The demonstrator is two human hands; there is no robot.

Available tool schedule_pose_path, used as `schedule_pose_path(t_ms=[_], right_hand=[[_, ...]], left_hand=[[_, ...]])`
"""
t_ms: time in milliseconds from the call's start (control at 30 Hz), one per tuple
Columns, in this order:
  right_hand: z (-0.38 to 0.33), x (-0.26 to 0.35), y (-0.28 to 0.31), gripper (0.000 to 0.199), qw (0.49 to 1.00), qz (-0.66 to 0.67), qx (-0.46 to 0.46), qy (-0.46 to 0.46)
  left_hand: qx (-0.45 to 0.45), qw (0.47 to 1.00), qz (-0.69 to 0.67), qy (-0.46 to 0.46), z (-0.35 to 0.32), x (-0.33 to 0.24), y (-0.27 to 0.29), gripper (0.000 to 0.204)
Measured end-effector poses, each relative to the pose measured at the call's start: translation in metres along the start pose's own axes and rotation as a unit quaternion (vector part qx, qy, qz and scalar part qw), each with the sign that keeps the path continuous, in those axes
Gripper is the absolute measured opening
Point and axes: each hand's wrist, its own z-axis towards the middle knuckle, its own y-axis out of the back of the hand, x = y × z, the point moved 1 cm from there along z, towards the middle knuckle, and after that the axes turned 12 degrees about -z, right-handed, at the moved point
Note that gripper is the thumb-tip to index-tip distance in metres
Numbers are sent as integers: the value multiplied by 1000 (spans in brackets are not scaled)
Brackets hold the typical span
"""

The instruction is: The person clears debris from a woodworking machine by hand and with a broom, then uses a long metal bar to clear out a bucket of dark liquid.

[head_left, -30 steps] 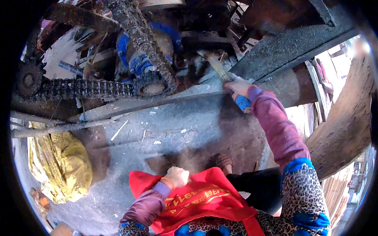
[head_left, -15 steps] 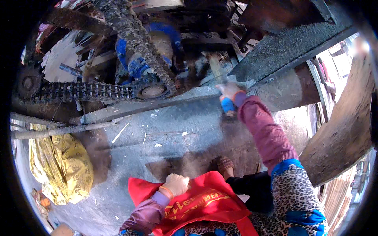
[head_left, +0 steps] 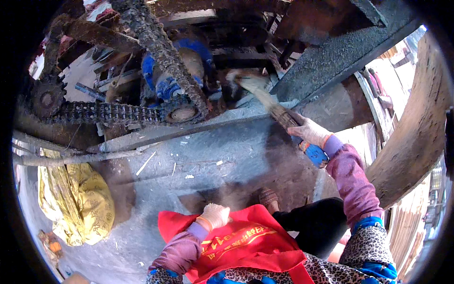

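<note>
My right hand [head_left: 307, 130], in a pale glove, is closed around a straw hand broom [head_left: 279, 111]. The broom's pale, frayed end reaches up and left to the machine's lower beam, and its tip is blurred. A blue piece [head_left: 316, 155] shows just below the hand, probably the handle's end. Low in the middle, my left hand [head_left: 215, 216], also gloved, is closed at the upper edge of a red apron [head_left: 255, 236]. The cloth bunches there, and the fingertips are partly hidden.
Ahead stands a grimy machine with a drive chain [head_left: 113, 112], sprockets and a blue-ended motor [head_left: 182, 66]. A sloping steel beam [head_left: 345, 57] crosses the upper right. A yellow sack [head_left: 82, 203] sits at left, and a large curved sheet [head_left: 411, 128] at right. Wood scraps litter the floor [head_left: 189, 165].
My right hand has drawn back down and right, bringing the broom with it, so more of the broom shows. My left hand has hardly moved at the apron. The view has shifted slightly.
</note>
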Motion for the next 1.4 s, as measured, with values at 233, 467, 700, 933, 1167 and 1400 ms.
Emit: schedule_pose_path(t_ms=[233,467,700,933,1167,1400], right_hand=[[106,14,-49,27,987,-156,-21,32],[210,-17,-79,38,720,-662,27,208],[211,-98,-11,49,828,-455,-129,301],[71,7,14,57,949,-264,141,103],[92,3,44,43,995,33,38,-81],[42,-2,8,33,979,87,126,-133]], left_hand=[[-7,1000,-10,9,-13,7,-3,36],[-11,998,-31,57,-39,-1,0,32],[-13,999,-35,25,-21,-23,-4,34],[-16,999,-16,30,-14,-2,-1,36],[-46,999,-17,17,-5,4,-2,31],[-46,998,-31,26,-5,7,3,32]])
